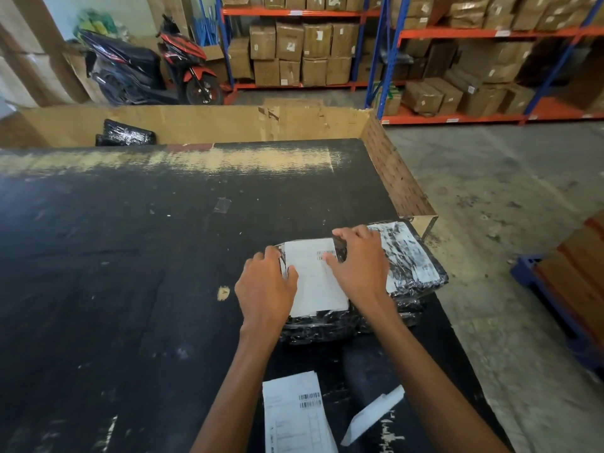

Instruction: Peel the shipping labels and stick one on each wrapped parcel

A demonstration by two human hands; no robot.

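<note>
A black plastic-wrapped parcel (322, 325) lies on the black table (130, 256) near its right edge. A white shipping label (315, 282) lies flat on its top. My left hand (266, 287) presses the label's left edge with spread fingers. My right hand (359, 259) presses the label's upper right part, fingers flat across the parcel. A second wrapped parcel (411, 256) with a wrinkled white label sits right beside it. A stack of unpeeled labels (295, 416) lies near the table's front, with a white backing strip (372, 416) to its right.
A big cardboard bin (202, 124) stands behind the table and holds wrapped black parcels (125, 134). Shelving with cardboard boxes (300, 53) and a parked scooter (147, 70) fill the background. A blue pallet (555, 305) with boxes stands on the floor at right.
</note>
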